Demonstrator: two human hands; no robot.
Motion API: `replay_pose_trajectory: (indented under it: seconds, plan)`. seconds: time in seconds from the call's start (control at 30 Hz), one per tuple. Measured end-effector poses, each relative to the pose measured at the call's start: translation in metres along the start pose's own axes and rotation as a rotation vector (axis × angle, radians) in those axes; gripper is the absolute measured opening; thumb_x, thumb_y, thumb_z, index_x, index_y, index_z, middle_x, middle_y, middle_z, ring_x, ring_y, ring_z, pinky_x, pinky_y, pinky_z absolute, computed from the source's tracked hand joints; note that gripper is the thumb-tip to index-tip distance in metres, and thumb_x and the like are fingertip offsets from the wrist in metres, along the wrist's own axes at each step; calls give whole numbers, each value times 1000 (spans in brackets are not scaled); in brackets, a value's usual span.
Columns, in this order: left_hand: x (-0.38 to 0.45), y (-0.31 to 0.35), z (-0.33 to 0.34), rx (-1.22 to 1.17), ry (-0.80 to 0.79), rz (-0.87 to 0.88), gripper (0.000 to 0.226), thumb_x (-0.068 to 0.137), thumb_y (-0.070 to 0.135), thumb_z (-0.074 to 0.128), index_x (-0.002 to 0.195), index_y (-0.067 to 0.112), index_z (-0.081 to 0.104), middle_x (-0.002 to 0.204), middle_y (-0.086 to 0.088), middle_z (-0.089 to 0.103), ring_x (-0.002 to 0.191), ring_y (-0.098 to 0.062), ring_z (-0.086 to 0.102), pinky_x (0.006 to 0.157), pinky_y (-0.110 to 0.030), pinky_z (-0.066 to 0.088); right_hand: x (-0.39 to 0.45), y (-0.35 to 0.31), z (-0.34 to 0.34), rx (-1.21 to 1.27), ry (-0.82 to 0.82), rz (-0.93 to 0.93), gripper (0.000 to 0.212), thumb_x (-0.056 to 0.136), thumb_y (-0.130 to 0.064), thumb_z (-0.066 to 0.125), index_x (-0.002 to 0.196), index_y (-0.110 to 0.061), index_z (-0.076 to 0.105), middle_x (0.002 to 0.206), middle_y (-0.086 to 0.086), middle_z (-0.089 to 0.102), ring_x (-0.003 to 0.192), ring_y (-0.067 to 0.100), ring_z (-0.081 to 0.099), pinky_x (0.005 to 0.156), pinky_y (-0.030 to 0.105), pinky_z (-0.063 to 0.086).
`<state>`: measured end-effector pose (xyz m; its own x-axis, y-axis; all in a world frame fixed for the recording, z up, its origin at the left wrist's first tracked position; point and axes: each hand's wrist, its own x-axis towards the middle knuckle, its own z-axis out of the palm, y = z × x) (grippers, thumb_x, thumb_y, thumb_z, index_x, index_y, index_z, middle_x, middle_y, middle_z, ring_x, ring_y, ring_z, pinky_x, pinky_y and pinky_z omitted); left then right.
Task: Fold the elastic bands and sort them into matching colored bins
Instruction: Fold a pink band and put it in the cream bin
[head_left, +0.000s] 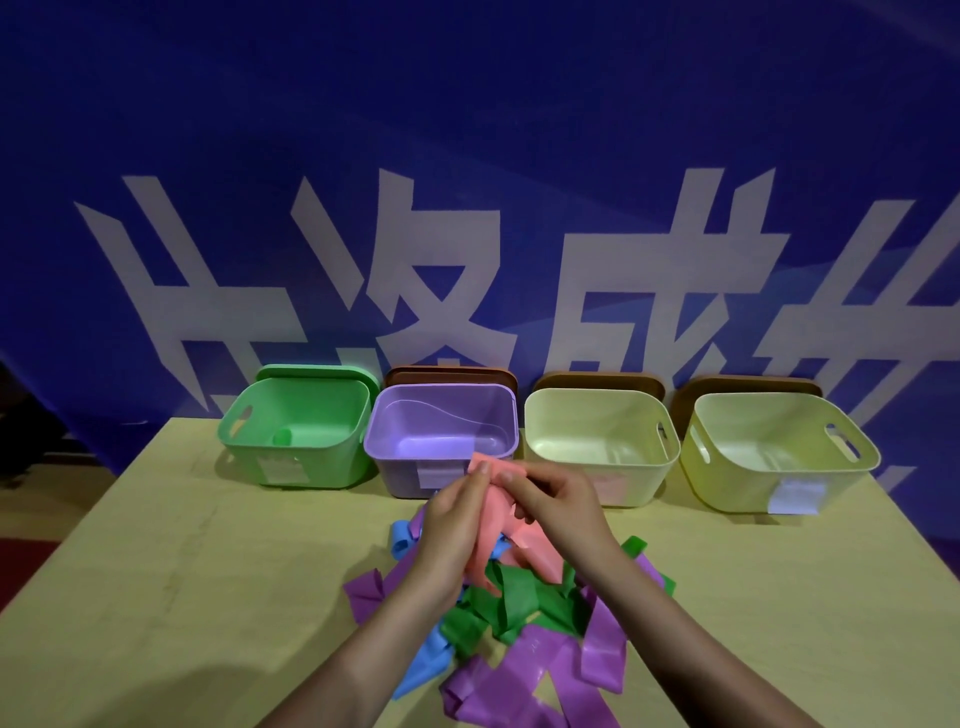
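Observation:
A pink elastic band (491, 512) hangs between my two hands above the table. My left hand (453, 525) pinches its upper end, and my right hand (558, 501) grips it just to the right. Under my hands lies a heap of bands: green (511, 597), purple (524, 675) and blue (423, 662). Along the table's far edge stand a green bin (298, 467), a purple bin (400, 470), a cream bin (649, 478) and a yellow bin (727, 483). A folded green band (283, 436) lies in the green bin.
The light wooden table (208, 571) has bare surface left and right of the heap. Lids lean behind the bins. A blue banner with large white characters (467, 260) hangs right behind the table.

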<state>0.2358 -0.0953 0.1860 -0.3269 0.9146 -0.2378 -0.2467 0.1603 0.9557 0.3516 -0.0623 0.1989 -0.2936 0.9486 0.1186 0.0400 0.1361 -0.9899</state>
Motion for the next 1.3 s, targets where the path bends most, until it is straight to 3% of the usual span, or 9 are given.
replay_pose_trajectory:
  seconds: [0.27, 0.4, 0.5, 0.6, 0.8, 0.93, 1.07, 1.23, 1.3]
  plan:
    - [5, -9, 1, 60, 97, 97, 27, 94, 32, 58, 78, 14, 71, 73, -11, 64, 62, -19, 58, 41, -20, 44, 13, 16, 7, -24, 148, 27, 24, 91, -10, 62, 73, -23, 71, 47, -11, 52, 50, 3, 45, 56, 20, 39]
    - [10, -6, -3, 32, 175, 38, 37, 92, 42, 58, 72, 14, 70, 67, -8, 64, 65, -19, 55, 59, -29, 45, 18, 28, 11, -263, 127, -211, 15, 91, -22, 62, 95, -20, 76, 77, -8, 71, 72, 4, 60, 69, 20, 45]
    - [14, -6, -7, 18, 193, -31, 43, 91, 48, 57, 73, 10, 69, 69, -7, 63, 64, -20, 57, 56, -24, 47, 21, 37, 4, -550, -29, -508, 25, 95, -29, 55, 113, -22, 71, 89, 1, 69, 81, 11, 60, 74, 18, 44]
    - [18, -15, -9, -6, 166, -59, 35, 87, 46, 64, 75, 14, 75, 84, -9, 74, 89, -28, 70, 86, -43, 55, 27, 39, -8, -649, -162, -576, 30, 96, -34, 50, 115, -18, 69, 91, 5, 66, 85, 20, 60, 75, 30, 48]
    - [16, -16, -7, -6, 54, -89, 25, 94, 29, 57, 86, 13, 75, 94, -14, 74, 97, -32, 67, 92, -44, 51, 18, 34, -26, -506, -255, -372, 40, 96, -38, 43, 124, -20, 64, 91, -2, 65, 84, 3, 56, 77, 19, 42]
    - [12, -15, -2, 42, 14, -95, 21, 96, 23, 52, 87, 18, 70, 90, -12, 71, 85, -25, 65, 82, -39, 50, 10, 31, -18, -281, -160, -65, 25, 99, -24, 49, 113, -17, 69, 68, -21, 61, 71, -2, 56, 71, 17, 42]
    - [12, -15, -4, 78, -46, -61, 24, 93, 12, 49, 91, 21, 72, 94, -15, 71, 88, -27, 66, 74, -36, 53, 5, 31, -15, -75, -120, 39, 20, 96, -8, 54, 82, -14, 68, 54, -13, 57, 54, 1, 49, 60, 19, 40]
    - [11, -15, -13, 67, -111, -17, 19, 94, 19, 57, 101, 15, 73, 101, -15, 72, 98, -30, 67, 88, -46, 53, 2, 35, -11, 36, -55, 39, 18, 93, -3, 57, 104, -3, 71, 73, -13, 70, 64, -4, 58, 60, 12, 43]
    - [10, -15, -16, 88, -125, 26, 17, 91, 24, 62, 99, 17, 75, 99, -13, 73, 100, -32, 66, 93, -48, 51, 1, 35, -8, 14, -38, 22, 17, 92, -8, 61, 103, -9, 73, 85, -6, 73, 74, -2, 62, 65, 13, 45]
